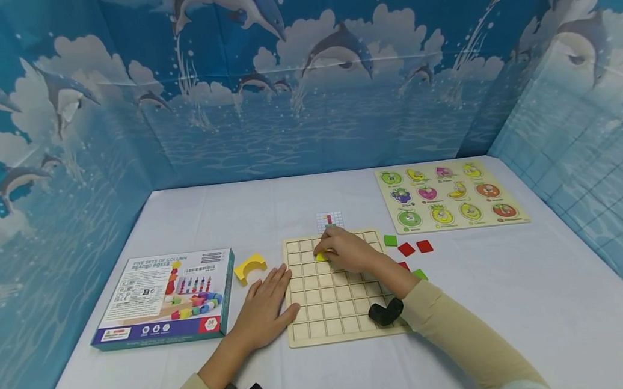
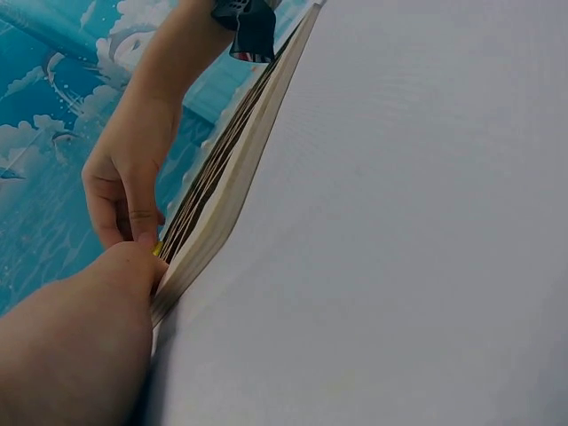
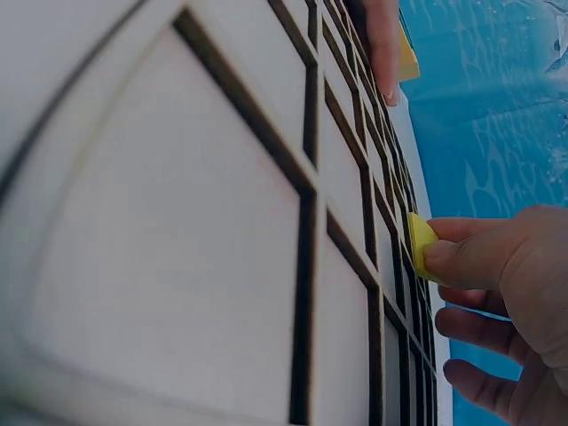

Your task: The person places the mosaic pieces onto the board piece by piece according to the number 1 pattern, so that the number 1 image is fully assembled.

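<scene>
A wooden grid board (image 1: 320, 314) lies flat on the white table. Between thumb and index finger, my right hand (image 1: 348, 250) pinches a yellow square tile (image 3: 421, 242) at the grid's upper part; its other fingers are spread loosely in the right wrist view. My left hand (image 1: 267, 309) lies with extended fingers along the board's left edge, fingertips touching the rim. Just behind the board is a small pattern card (image 1: 321, 221) with a printed grid, partly hidden by the right hand. Right of the board lie loose tiles, among them a green tile (image 1: 390, 240) and a red tile (image 1: 425, 246).
A yellow arch-shaped block (image 1: 250, 267) stands left of the board, near the left hand. Farther left is a boxed bead set (image 1: 161, 298). A fruit picture board (image 1: 452, 195) lies at the back right. Dolphin-printed curtains (image 1: 306, 122) surround the table.
</scene>
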`<state>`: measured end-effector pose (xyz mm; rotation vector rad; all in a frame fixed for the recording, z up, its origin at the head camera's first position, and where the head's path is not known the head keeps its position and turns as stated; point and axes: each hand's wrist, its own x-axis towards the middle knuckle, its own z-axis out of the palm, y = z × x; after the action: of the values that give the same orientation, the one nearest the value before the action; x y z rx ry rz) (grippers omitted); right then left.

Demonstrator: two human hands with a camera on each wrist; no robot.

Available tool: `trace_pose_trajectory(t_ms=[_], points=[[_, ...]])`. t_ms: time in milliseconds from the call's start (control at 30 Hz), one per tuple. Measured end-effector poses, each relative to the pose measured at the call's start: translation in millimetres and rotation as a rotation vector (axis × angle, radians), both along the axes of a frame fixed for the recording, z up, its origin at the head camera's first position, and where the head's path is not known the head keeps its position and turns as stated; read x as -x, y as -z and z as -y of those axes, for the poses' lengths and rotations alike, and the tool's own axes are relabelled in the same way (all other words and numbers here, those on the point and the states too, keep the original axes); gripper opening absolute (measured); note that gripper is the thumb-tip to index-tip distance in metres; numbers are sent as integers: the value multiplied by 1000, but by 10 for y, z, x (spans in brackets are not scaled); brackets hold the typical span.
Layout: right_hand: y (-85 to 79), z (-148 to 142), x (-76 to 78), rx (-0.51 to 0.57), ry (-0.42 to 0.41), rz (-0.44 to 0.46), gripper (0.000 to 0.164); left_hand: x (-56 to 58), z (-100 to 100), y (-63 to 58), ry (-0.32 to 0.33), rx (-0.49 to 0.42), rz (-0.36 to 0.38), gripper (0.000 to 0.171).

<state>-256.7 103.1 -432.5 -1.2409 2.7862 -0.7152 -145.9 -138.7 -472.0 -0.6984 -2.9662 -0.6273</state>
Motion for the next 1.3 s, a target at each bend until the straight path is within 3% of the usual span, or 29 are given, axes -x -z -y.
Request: trace_pose_trajectory(t_ms=[567, 1000, 1300], points=[[15, 2, -20, -16, 32, -18, 19, 14, 10, 24, 5, 2, 3, 70], [-15, -47, -65, 34, 84, 83, 22, 29, 11, 57, 4, -5, -20, 71], [-39, -153, -103, 58, 96, 76, 20, 33, 10, 56, -2, -7, -9, 71]])
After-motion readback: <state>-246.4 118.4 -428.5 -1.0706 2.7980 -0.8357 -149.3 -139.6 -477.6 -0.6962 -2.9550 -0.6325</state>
